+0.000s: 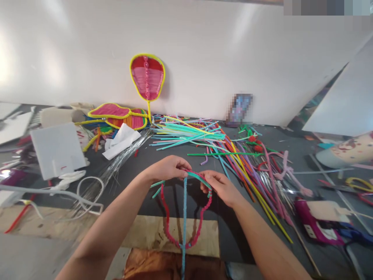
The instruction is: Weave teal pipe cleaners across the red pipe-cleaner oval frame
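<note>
Between my hands hangs a loop of red pipe cleaner (167, 217), its lower curve over the table's front. A light blue pipe cleaner (184, 214) runs straight down through its middle and past the bottom. Along the top lie turquoise pipe cleaners (196, 175), with loose ends sticking out at the left. My left hand (170, 169) pinches the loop's top, near where the blue stem meets it. At the upper right of the loop, my right hand (217, 184) has its fingers closed on the turquoise and red strands.
Bundled pipe cleaners (189, 134) lie behind my hands. A yellow-edged pink fan shape (147, 77) stands against the white wall. Thin wires (125, 151) and a white card (56, 151) are at left. A magenta glue gun (316, 223) and scissors (344, 186) lie at right.
</note>
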Demonstrator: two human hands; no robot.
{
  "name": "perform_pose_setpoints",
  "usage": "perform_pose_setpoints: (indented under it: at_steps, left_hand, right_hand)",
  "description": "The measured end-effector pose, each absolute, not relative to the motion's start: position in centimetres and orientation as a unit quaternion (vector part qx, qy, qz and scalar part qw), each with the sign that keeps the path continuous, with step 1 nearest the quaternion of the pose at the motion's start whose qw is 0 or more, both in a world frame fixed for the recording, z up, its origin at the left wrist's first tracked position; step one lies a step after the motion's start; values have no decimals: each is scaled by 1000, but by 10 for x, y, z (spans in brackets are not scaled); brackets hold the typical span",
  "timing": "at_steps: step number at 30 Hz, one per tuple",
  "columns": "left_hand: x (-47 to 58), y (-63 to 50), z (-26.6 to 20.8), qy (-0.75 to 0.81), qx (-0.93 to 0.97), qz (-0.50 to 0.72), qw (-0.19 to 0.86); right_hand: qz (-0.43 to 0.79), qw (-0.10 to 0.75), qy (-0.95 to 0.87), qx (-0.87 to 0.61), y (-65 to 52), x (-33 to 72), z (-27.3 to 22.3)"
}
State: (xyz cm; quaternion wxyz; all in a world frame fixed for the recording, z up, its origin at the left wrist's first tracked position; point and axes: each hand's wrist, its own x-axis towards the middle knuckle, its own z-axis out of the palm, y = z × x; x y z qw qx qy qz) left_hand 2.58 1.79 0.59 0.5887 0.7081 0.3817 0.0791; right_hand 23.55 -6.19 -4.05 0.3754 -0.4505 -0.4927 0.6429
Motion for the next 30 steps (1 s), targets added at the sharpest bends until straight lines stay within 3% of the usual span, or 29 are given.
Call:
perform_pose_setpoints:
  at_steps: [16,30]
  left_hand:
    - [34,12,-28,347,602,90,714]
    - [38,9,-27,343,607,90,711]
  right_hand:
    - [644,298,-499,-497,-63,227,-39]
    - [623,283,-534,-497,-66,224,-43]
